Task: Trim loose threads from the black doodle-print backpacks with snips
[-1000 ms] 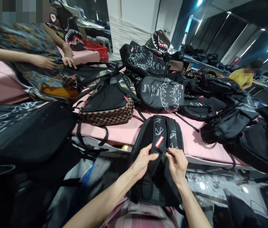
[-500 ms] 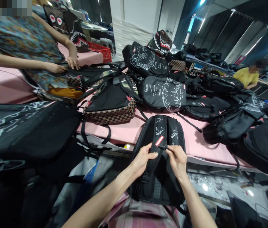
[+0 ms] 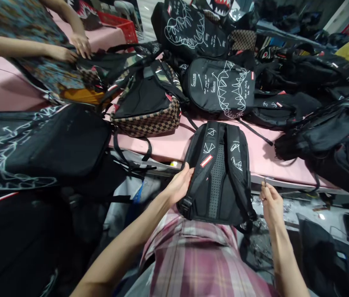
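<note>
A black backpack (image 3: 219, 173) with white scribbles and a red tag lies back-side up over the near edge of the pink table (image 3: 168, 146), straps facing me. My left hand (image 3: 179, 184) grips its left edge beside the strap. Off to the right of the bag, my right hand (image 3: 270, 203) is held away from it, fingers pinched on something tiny that I cannot make out.
Many black backpacks crowd the table, among them a checkered one (image 3: 146, 103) and one with a white zigzag mouth (image 3: 220, 87). A large black bag (image 3: 38, 144) lies at left. Another person's hands (image 3: 72, 47) handle a bag at the far left. A red crate (image 3: 117, 24) stands behind.
My right hand has left the middle of the backpack and moved out to the right. The view has tipped down and the backpack's mesh back panel now shows.
</note>
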A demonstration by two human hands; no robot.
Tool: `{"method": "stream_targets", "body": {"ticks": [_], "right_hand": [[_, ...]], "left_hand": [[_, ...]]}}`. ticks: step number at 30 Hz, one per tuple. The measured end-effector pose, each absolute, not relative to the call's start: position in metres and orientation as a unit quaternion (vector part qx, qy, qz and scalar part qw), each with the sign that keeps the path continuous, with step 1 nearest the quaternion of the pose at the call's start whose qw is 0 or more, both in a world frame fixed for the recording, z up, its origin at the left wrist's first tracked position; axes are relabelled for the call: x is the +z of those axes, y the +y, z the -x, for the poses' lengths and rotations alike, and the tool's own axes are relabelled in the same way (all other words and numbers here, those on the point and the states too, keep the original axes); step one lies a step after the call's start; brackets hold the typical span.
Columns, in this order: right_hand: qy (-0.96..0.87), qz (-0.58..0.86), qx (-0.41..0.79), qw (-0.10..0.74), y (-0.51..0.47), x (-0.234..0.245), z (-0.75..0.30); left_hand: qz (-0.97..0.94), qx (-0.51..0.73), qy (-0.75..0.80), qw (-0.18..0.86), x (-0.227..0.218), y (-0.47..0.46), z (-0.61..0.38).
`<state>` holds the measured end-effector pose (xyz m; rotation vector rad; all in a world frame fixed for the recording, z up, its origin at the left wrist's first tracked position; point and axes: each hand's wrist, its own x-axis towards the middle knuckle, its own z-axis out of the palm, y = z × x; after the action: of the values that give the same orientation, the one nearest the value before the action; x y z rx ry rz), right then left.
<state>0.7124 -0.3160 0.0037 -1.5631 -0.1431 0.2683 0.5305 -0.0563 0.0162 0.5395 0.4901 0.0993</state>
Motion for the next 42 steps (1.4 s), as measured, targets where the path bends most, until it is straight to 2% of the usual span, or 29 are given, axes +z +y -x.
{"method": "stream_targets", "body": {"ticks": [8,14,19,22,27,32,34,39,42], "right_hand": [[0.010,0.694,0.126,0.709,-0.355,-0.009,-0.705],[-0.047,0.752,0.097,0.650,-0.371,-0.013,-0.703],[0.017,0.726,0.032,0.687,-0.380,-0.022,-0.706],[0.034,0.724,0.054,0.686,-0.377,-0.023,-0.709],[-0.028,0.793,0.069,0.605,-0.348,-0.020,-0.720],[-0.154,0.817,0.189,0.522,-0.287,-0.018,-0.728],[-0.146,0.781,0.235,0.559,-0.260,-0.014,-0.740],[0.034,0.606,0.281,0.743,-0.207,0.006,-0.803],[0.081,0.512,0.349,0.780,-0.191,0.007,-0.836]], "left_hand": [[-0.297,0.051,0.256,0.919,0.028,-0.064,-0.528],[-0.303,0.052,0.314,0.898,0.021,-0.064,-0.524],[-0.321,0.050,0.345,0.880,0.017,-0.063,-0.525],[-0.344,0.068,0.363,0.863,0.019,-0.055,-0.527],[-0.427,0.180,0.422,0.779,0.037,-0.026,-0.541],[-0.476,0.255,0.434,0.721,0.065,0.009,-0.585],[-0.499,0.273,0.412,0.711,0.072,0.022,-0.612],[-0.592,0.266,0.336,0.683,0.071,0.055,-0.700],[-0.669,0.264,0.302,0.626,0.060,0.072,-0.761]]}}
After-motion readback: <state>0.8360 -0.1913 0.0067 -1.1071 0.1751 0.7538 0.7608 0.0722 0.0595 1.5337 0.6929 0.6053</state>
